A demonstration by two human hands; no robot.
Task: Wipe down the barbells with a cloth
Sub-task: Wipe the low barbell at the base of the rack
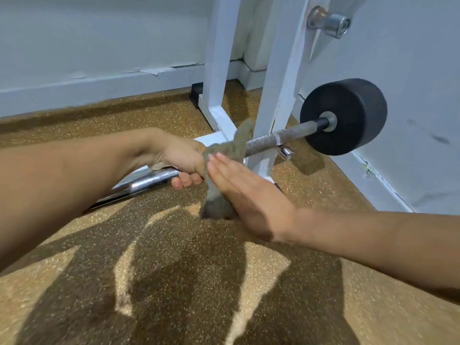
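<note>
Head view, the only one supplied: a barbell [281,139] rests low on a white rack [281,95], close above a speckled rubber floor [174,282], with a black weight [348,115] on its far end near the wall [410,70]. Its shaft runs from the weight, across the rack's lower peg, down to the near left, where the smooth chrome part passes under the left forearm. A grey cloth [219,195] is wrapped round the shaft just on the near side of the rack upright. One tail of it stands up above the bar; the other hangs below. The left hand [181,158] grips the shaft through the cloth, fingers curled under the bar. The right hand [244,192] is flat with straight fingers, its palm pressed against the hanging tail of the cloth; it grips nothing. Judgement: the step in hand is wiping the shaft, and the knurled stretch between cloth and weight appears not yet covered. To do it well, the wrap should stay snug, the flat hand should keep the loose tail gathered against the bar, and the stroke should run along the shaft with some twist so the cloth reaches into the knurling. A second peg [328,21] projects higher on the rack, empty.
</note>
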